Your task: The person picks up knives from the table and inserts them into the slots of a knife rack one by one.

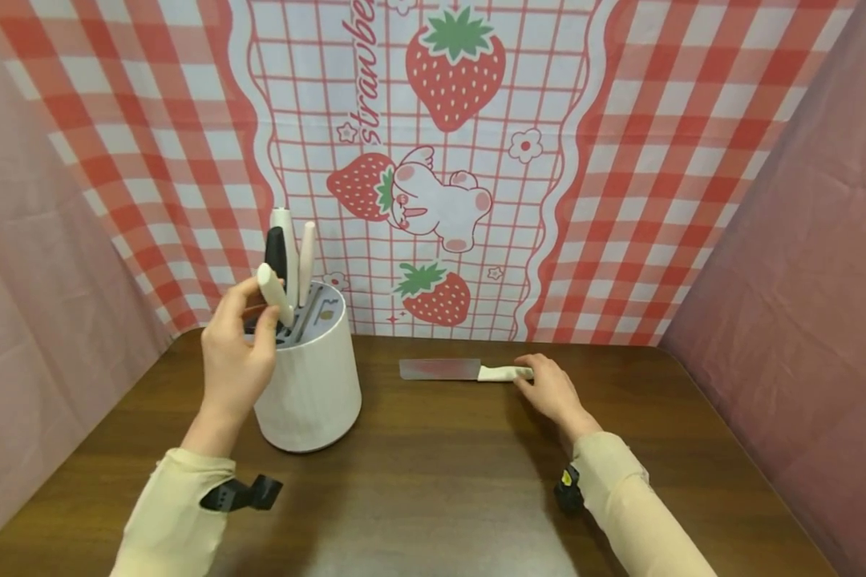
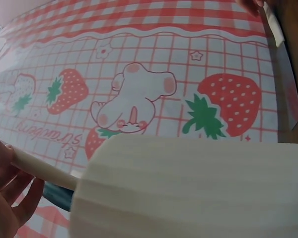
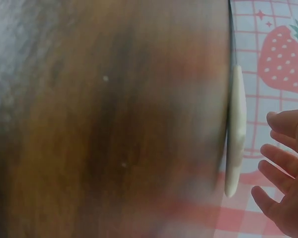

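Observation:
A white knife block (image 1: 310, 401) stands on the left with several handles rising from its top. My left hand (image 1: 238, 344) pinches a white handle (image 1: 275, 293) at the block's near left side, thumb on one side and fingers on the other; its blade is hidden. The left wrist view shows that hand (image 2: 10, 193) at the handle beyond the block's large pale wall (image 2: 198, 188). Flat on the table to the right lies a broad-bladed kitchen knife (image 1: 440, 369) with a white handle. Beside that handle (image 3: 236, 134), my right hand (image 3: 288, 168) has its fingers spread, apart from it.
A black handle (image 1: 276, 255) and two more white handles, one of them slim (image 1: 306, 264), stand upright in the block close to my left hand. Behind the brown wooden table (image 1: 418, 497) hangs a strawberry-print cloth (image 1: 447, 184). Pink fabric (image 1: 787, 240) bounds the right side.

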